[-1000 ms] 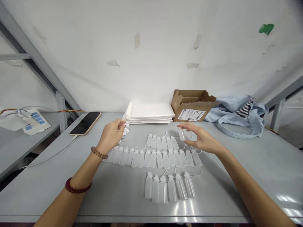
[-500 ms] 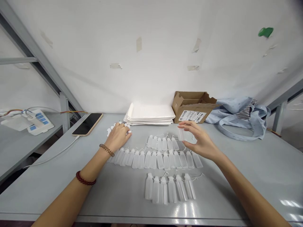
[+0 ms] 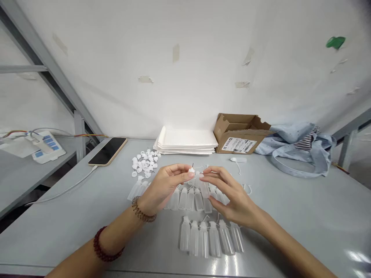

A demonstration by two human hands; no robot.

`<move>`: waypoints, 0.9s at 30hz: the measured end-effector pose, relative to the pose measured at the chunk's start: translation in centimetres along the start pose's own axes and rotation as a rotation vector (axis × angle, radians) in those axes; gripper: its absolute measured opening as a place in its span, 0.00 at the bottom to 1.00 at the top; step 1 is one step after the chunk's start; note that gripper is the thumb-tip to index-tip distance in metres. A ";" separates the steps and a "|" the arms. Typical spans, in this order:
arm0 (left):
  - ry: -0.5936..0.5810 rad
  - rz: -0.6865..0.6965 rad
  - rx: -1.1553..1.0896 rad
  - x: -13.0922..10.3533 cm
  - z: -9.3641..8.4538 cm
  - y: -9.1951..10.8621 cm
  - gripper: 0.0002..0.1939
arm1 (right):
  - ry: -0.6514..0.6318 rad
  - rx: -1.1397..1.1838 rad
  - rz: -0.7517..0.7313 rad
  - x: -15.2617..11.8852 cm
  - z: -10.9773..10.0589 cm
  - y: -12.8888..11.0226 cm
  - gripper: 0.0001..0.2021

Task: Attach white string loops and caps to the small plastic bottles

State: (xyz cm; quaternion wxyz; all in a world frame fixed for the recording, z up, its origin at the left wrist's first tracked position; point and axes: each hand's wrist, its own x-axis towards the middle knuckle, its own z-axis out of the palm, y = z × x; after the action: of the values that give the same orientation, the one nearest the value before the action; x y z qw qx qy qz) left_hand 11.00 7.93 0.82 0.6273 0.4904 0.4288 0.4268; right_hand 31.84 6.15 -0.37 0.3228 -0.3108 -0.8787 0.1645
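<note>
My left hand [image 3: 168, 185] pinches a small white cap [image 3: 191, 172] with a thin dark needle-like tip pointing up. Just to its right, my right hand [image 3: 228, 195] grips a translucent plastic bottle [image 3: 205, 189] between thumb and fingers, tilted with its top toward the cap. Cap and bottle look close but apart. Under both hands lie rows of similar bottles [image 3: 190, 199], partly hidden by the hands. A nearer row of bottles [image 3: 214, 239] lies toward the front edge. Loose white caps [image 3: 145, 162] form a pile behind my left hand.
A phone [image 3: 108, 151] with a white cable lies at the left. Against the wall are a stack of white padded sheets [image 3: 185, 142], an open cardboard box [image 3: 242, 133] and a light blue cloth bag [image 3: 301, 148]. One bottle [image 3: 239, 160] lies alone before the box.
My left hand has left the cap pile with a cap and moved right. My right hand has brought its bottle left and nearer, so both hands now meet over the middle rows.
</note>
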 end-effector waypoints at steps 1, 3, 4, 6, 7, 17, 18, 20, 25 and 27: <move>0.001 -0.028 -0.082 -0.1 0.2 -0.3 0.10 | 0.009 0.008 -0.027 0.0 0.2 -0.2 0.28; -0.020 -0.067 -0.195 -0.1 0.5 -0.7 0.09 | 0.021 0.019 -0.069 0.0 0.5 -0.3 0.28; -0.036 -0.079 -0.237 -0.2 0.5 -0.9 0.08 | 0.022 0.023 -0.081 0.0 0.6 -0.4 0.28; -0.064 -0.093 -0.284 -0.4 0.7 -1.1 0.08 | 0.015 0.032 -0.096 0.0 0.7 -0.4 0.28; -0.072 -0.096 -0.288 -0.5 0.8 -1.2 0.08 | 0.009 0.035 -0.100 0.0 0.7 -0.4 0.28; -0.091 -0.069 -0.164 -1.1 1.4 -0.6 0.07 | -0.044 -0.072 -0.078 -0.4 0.4 -0.6 0.28; -0.092 -0.063 -0.152 -1.1 1.4 -0.6 0.07 | -0.042 -0.089 -0.072 -0.4 0.3 -0.6 0.27; -0.093 -0.042 -0.122 -1.1 1.3 -0.6 0.07 | -0.031 -0.099 -0.075 -0.4 0.3 -0.7 0.26; -0.047 -0.022 -0.069 -1.1 1.4 -0.7 0.08 | -0.039 -0.200 -0.105 -0.6 0.5 -0.4 0.24; -0.011 -0.014 -0.052 -1.2 1.4 -0.6 0.08 | -0.024 -0.307 -0.128 -0.7 0.6 -0.3 0.24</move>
State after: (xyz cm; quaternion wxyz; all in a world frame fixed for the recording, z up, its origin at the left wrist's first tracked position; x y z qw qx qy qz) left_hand 12.12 6.36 0.59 0.6450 0.4732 0.4177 0.4307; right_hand 31.74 5.42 -1.03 0.2706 -0.2978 -0.9154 0.0109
